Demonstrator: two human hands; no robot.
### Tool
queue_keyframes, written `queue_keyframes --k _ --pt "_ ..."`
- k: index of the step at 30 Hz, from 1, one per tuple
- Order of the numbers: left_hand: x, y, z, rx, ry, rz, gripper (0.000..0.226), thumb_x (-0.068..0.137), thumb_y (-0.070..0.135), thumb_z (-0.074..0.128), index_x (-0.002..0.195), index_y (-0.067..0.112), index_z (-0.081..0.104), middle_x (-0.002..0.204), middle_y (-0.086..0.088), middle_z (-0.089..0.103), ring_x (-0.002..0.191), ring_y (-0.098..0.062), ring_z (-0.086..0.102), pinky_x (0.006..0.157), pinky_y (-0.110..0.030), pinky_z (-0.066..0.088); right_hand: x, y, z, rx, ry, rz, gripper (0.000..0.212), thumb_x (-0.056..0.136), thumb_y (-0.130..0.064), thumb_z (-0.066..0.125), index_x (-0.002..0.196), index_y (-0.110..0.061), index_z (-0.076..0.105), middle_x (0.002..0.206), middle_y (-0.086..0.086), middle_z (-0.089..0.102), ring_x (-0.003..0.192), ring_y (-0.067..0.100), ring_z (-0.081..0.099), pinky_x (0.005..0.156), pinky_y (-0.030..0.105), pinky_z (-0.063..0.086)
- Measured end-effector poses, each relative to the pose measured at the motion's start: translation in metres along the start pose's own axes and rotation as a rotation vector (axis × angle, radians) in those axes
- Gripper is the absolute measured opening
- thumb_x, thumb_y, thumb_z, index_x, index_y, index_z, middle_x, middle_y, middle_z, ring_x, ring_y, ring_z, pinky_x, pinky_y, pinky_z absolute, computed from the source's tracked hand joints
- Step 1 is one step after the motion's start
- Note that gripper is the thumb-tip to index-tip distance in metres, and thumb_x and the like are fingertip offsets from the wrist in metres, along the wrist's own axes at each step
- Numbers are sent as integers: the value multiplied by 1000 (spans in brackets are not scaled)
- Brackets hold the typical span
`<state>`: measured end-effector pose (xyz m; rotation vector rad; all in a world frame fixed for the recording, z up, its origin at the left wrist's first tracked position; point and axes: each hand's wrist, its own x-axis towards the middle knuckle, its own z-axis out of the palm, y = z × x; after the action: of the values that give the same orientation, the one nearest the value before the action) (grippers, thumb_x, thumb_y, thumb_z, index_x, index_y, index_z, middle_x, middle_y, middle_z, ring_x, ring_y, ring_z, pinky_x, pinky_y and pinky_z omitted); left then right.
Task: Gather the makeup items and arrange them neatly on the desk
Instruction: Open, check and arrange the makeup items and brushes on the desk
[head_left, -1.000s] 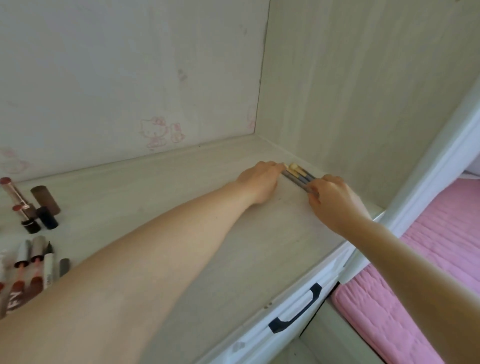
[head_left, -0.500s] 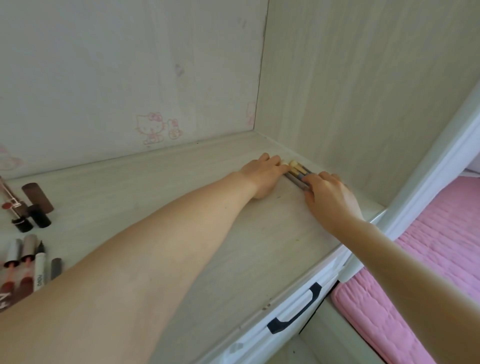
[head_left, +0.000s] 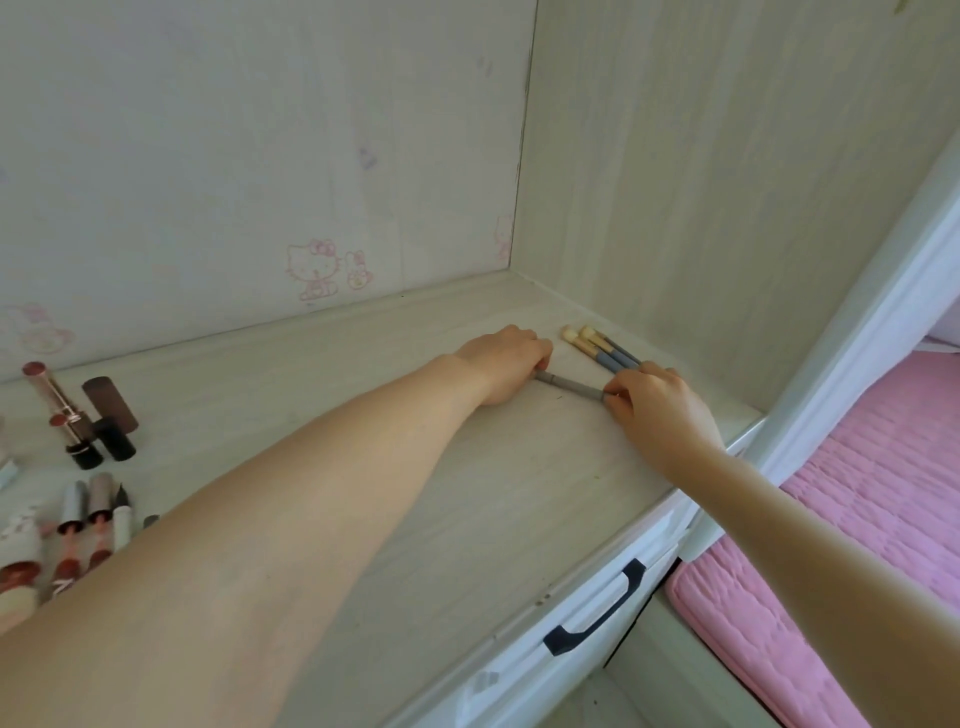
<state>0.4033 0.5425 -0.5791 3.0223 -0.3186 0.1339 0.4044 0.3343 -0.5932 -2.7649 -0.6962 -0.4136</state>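
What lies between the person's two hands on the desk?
A grey makeup pencil spans the gap from left hand to right hand, shown in the head view.

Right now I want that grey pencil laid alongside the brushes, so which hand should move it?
Probably the right hand. It pinches the grey pencil at the end nearest the brushes and already lies beside their handles. The left hand holds the far end, away from them.

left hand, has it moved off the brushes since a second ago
Yes. The left hand has shifted left, away from the side wall panel, leaving the blue-handled makeup brushes and gripping a slim grey pencil.
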Motion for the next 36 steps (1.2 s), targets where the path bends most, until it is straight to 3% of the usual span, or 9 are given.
queue_keyframes --k 4,7,9,13,20,25,29,32,36 --pt "-34 -2 -10 -156 -6 -59 14 96 22 48 107 21 56 110 -7 53 101 -27 54 89 -41 45 -16 -12 -15 80 -12 -22 19 98 -26 47 104 -19 64 100 0 62 88 18 56 72 34 52" --pt "-65 -1 -23 -237 53 -67 14 95 19 51 106 18 60 100 -4 55 94 -23 55 82 -31 43 -28 -24 -28 127 -8 -45 17 98 -27 48 104 -21 64 96 -3 65 81 17 59 68 33 54" --pt "-88 -1 -30 -272 80 -65 12 94 19 55 104 17 62 98 -4 60 90 -18 54 78 -26 40 -37 -33 -35 102 -2 -104 19 98 -28 47 106 -21 63 96 -4 64 82 16 59 66 31 53" --pt "-131 -5 -37 -333 106 -97 9 91 21 61 99 19 63 97 1 66 92 -17 59 83 -29 45 -55 -52 -41 106 24 -192 19 98 -28 49 107 -20 64 95 -5 63 86 13 55 68 27 51" --pt "-214 -15 -57 -390 210 -147 8 84 21 70 92 21 68 89 11 66 82 0 55 80 -16 41 -84 -98 -52 260 81 -268 11 90 -23 62 100 -20 67 88 -9 64 85 11 56 72 25 50" --pt "-280 -25 -68 -445 304 -220 11 80 22 75 86 29 68 86 16 67 86 8 55 79 -9 38 -106 -140 -54 409 94 -301 10 85 -19 69 95 -23 69 80 -19 60 80 6 54 66 9 36" --pt "-334 -32 -75 -520 362 -295 8 83 24 72 89 28 69 88 15 68 91 2 58 86 -11 40 -121 -179 -53 560 71 -325 10 83 -19 71 90 -26 71 78 -21 63 77 3 57 66 8 36" --pt "-374 -34 -78 -552 397 -349 11 86 22 69 96 27 68 90 14 67 90 1 61 78 -15 45 -132 -210 -55 669 27 -317 10 85 -20 70 89 -29 71 81 -18 66 78 5 59 66 9 40" --pt "-421 -37 -77 -539 461 -368 19 89 21 64 105 31 62 92 16 66 90 6 61 77 -5 41 -148 -252 -58 792 -40 -266 11 87 -20 67 88 -30 71 81 -16 67 79 1 59 63 11 43"
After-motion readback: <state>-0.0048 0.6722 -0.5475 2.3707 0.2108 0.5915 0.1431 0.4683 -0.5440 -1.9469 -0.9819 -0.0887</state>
